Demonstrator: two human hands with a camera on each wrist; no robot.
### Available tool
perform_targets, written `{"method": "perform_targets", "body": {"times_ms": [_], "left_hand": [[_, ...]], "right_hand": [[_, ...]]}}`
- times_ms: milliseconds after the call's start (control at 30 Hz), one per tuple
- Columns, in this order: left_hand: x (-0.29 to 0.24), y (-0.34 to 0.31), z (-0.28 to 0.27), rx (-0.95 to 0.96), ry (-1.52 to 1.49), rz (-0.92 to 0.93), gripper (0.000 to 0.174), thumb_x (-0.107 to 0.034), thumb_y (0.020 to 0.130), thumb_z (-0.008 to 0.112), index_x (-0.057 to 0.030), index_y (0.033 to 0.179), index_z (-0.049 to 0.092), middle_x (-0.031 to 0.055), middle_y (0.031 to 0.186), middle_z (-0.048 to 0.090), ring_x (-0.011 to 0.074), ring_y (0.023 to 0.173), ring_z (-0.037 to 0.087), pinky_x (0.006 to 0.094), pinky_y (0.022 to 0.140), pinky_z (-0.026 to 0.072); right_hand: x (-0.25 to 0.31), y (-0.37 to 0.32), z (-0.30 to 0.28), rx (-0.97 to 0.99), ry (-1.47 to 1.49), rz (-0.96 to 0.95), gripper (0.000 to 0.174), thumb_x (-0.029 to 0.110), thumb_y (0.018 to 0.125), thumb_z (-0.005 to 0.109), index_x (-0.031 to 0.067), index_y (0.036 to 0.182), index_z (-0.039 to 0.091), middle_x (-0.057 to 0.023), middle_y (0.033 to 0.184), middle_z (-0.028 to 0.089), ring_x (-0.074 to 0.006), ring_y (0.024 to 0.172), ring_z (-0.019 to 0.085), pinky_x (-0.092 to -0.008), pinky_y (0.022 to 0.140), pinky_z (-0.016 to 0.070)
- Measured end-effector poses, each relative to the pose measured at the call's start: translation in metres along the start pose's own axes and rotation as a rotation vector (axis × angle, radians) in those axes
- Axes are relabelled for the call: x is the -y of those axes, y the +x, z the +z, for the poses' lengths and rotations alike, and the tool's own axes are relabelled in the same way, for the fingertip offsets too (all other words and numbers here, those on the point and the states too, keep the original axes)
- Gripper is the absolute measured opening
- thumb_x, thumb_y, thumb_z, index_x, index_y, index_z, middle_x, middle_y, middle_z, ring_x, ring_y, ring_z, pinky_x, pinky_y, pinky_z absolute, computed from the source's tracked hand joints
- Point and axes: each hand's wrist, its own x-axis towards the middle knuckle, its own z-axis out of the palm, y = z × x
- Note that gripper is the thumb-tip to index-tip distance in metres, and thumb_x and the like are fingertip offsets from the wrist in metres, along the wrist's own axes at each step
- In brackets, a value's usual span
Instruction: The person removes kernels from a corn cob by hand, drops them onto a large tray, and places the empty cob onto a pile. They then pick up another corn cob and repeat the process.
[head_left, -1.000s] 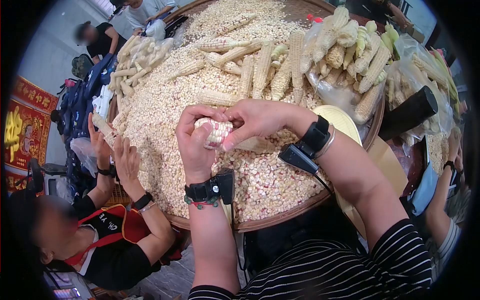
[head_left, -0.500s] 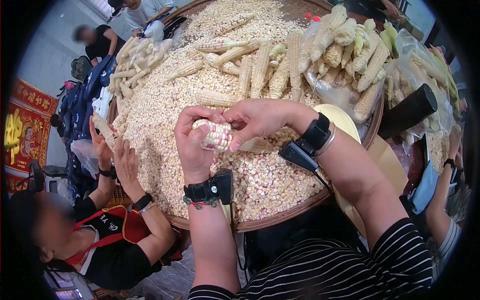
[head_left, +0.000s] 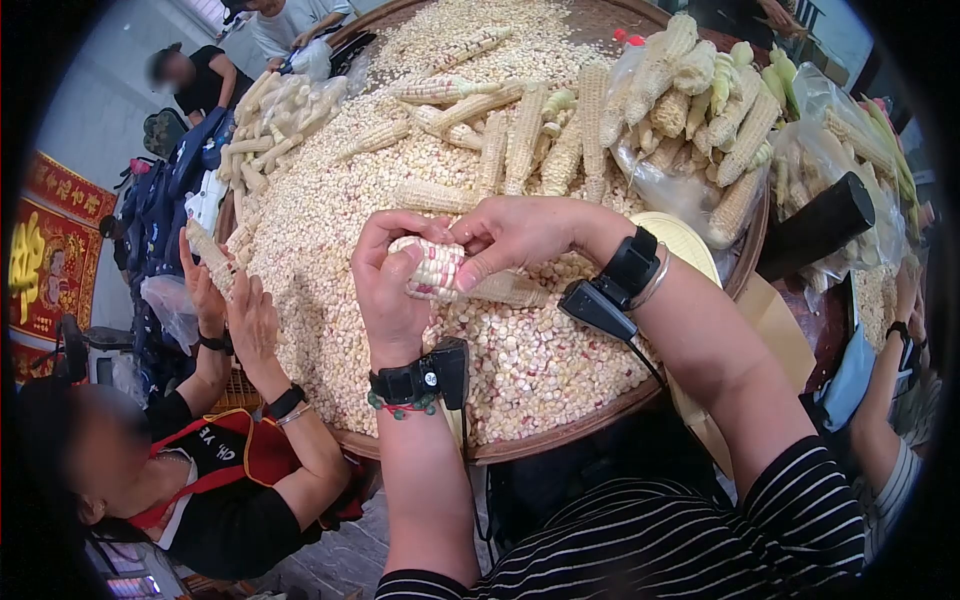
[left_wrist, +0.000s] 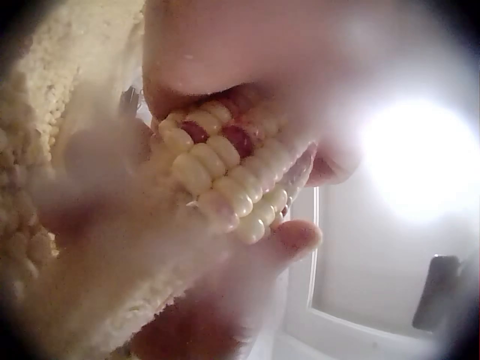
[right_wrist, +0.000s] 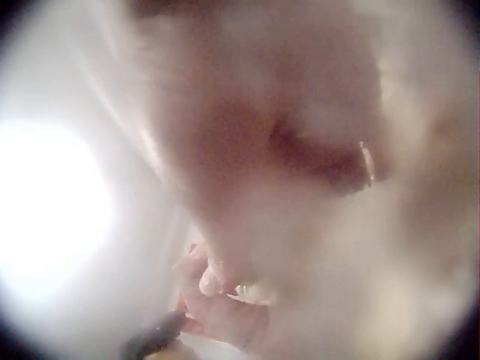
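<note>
An ear of corn [head_left: 434, 268] with white and dark red kernels is held over a heap of loose kernels [head_left: 540, 365]. My left hand [head_left: 388, 290] grips its left end, the thumb lying across the rows. At the other end, the thumb and fingers of my right hand [head_left: 515, 240] pinch the ear. A paler, bare cob [head_left: 512, 290] shows just below the right thumb. Close up in the left wrist view, plump kernels [left_wrist: 225, 176] stand in rows between the fingers. The right wrist view is mostly blurred, with part of a hand [right_wrist: 225, 300] low down.
A round woven tray [head_left: 600, 428] bears the kernels. Bare cobs [head_left: 525, 135] lie across its far side, and a plastic bag of cobs [head_left: 700, 110] stands at the right. On the left, another person's hands [head_left: 255, 325] hold a cob [head_left: 208, 250]. A dark cylinder [head_left: 820, 225] leans at the right rim.
The ear turned and shifted slightly between my hands, and my right thumb moved a little along its right end. Both arms stay in nearly the same place.
</note>
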Motion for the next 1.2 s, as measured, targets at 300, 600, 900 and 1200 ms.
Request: {"method": "perform_targets", "body": {"times_ms": [300,600,900,1200], "left_hand": [[-0.001,0.001,0.003,-0.028,-0.037,-0.006,0.021,-0.006,0.078,0.051,0.0035,0.097,0.055,0.0139,0.086,0.062,0.0223,0.083,0.062,0.0375,0.088,0.0504],[0.001,0.003,0.000,-0.236,-0.061,-0.172,0.016,-0.001,0.084,0.047,0.0030,0.097,0.055,0.0132,0.085,0.063,0.0180,0.075,0.062,0.0300,0.067,0.0546],[0.002,0.002,-0.002,-0.209,-0.072,-0.193,0.018,-0.007,0.083,0.048,0.0017,0.098,0.054,0.0117,0.085,0.060,0.0209,0.083,0.061,0.0337,0.078,0.0523],[0.000,0.002,0.006,-0.327,0.009,-0.195,0.012,-0.002,0.087,0.049,0.0015,0.095,0.058,0.0099,0.083,0.063,0.0135,0.071,0.061,0.0251,0.063,0.0515]], "right_hand": [[0.016,-0.010,0.000,0.040,-0.098,-0.041,0.050,0.032,0.079,0.077,-0.0007,0.111,0.058,-0.0038,0.089,0.065,-0.0093,0.080,0.056,-0.0273,0.071,0.0452],[0.022,-0.004,0.021,-0.225,-0.213,-0.028,0.064,0.048,0.071,0.079,-0.0028,0.105,0.059,-0.0131,0.079,0.063,-0.0192,0.071,0.056,-0.0327,0.065,0.0450],[0.014,-0.004,0.015,-0.163,-0.313,-0.039,0.065,0.042,0.068,0.082,-0.0041,0.106,0.057,-0.0123,0.080,0.062,-0.0177,0.073,0.055,-0.0333,0.067,0.0451],[0.026,0.003,0.033,-0.308,-0.299,0.103,0.066,0.047,0.069,0.080,-0.0042,0.106,0.060,-0.0199,0.089,0.066,-0.0263,0.079,0.063,-0.0351,0.072,0.0484]]}}
